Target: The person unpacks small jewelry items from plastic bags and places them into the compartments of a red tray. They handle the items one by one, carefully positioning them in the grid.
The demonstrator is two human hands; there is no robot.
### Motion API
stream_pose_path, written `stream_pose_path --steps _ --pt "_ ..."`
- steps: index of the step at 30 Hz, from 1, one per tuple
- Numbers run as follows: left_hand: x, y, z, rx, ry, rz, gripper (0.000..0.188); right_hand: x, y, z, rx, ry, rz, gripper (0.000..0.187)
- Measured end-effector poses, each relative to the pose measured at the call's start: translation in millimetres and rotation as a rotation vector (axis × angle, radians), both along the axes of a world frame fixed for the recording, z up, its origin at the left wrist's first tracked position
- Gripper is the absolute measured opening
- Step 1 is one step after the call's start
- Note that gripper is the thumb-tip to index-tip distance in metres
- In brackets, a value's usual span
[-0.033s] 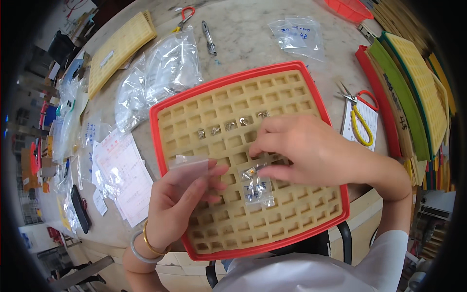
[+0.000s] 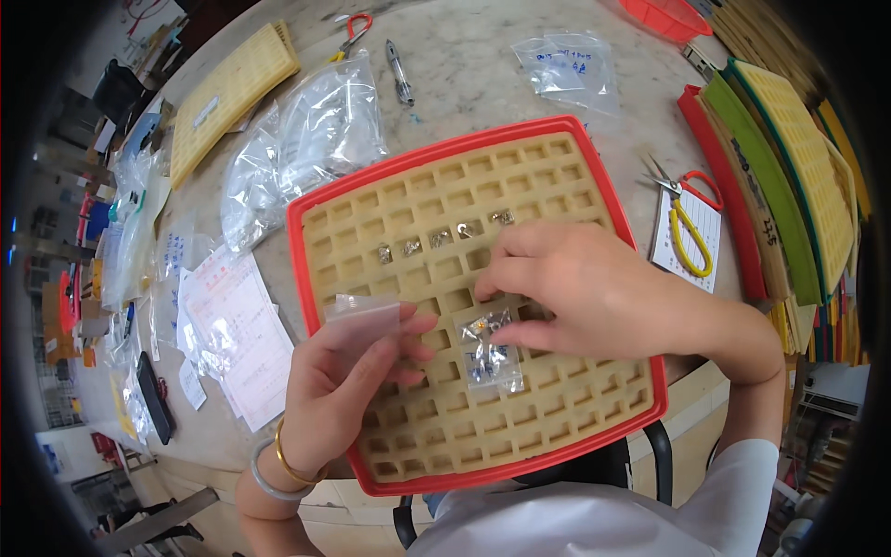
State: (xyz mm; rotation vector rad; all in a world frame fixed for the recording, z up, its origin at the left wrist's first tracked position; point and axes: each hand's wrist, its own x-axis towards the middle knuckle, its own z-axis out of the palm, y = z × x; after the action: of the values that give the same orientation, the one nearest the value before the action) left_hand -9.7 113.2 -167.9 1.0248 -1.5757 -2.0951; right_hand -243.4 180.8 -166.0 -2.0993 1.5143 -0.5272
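A cream tray insert with rows of square pockets sits in a red tray (image 2: 303, 269) before me. My left hand (image 2: 357, 367) holds a small clear zip bag (image 2: 364, 332) between curled fingers and thumb, over the tray's left side. My right hand (image 2: 566, 288) hovers over the middle, index finger and thumb apart, the thumb tip at the edge of another small clear bag (image 2: 492, 357). That bag lies on the pockets, with small shiny metal pieces inside. Small silvery pieces (image 2: 440, 239) sit in several pockets of one row farther up.
Large clear bags (image 2: 325, 130), papers (image 2: 237, 325) and a pocketed panel (image 2: 232, 93) lie left. A pen (image 2: 399, 72) and flat bags (image 2: 566, 70) are beyond the tray. Yellow-and-red-handled scissors (image 2: 689, 227) rest on a card at right, beside stacked trays (image 2: 770, 176).
My right thumb has shifted slightly right, uncovering more of the bag lying on the tray. My left hand stays almost still.
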Motion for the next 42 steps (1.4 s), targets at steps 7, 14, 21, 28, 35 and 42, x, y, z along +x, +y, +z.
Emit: stream_pose_path --steps 7,14,21,28,35,42 --pt "0.0 6.8 -9.3 -0.105 -0.009 -0.028 0.025 6.3 10.3 -13.0 -0.050 -0.063 -0.079 0.015" --pt "-3.0 13.7 -11.0 -0.191 -0.080 0.028 0.027 -0.9 6.7 -4.7 0.158 -0.263 -0.103 0.011" --pt "-9.4 17.8 -5.8 -0.166 -0.088 -0.054 0.031 0.0 9.0 -7.8 0.412 -0.715 -0.029 0.012" --pt "-11.0 16.5 -6.9 -0.152 -0.100 -0.033 0.031 8.9 4.1 -21.3 0.436 -0.780 0.000 0.019" --pt "-11.9 19.3 -11.3 -0.126 -0.035 0.063 0.027 9.5 11.7 -14.6 0.497 -0.816 0.055 0.017" --pt "-10.9 19.2 -10.5 -0.108 -0.033 0.044 0.028 11.1 12.7 -19.5 0.493 -0.864 0.004 0.013"
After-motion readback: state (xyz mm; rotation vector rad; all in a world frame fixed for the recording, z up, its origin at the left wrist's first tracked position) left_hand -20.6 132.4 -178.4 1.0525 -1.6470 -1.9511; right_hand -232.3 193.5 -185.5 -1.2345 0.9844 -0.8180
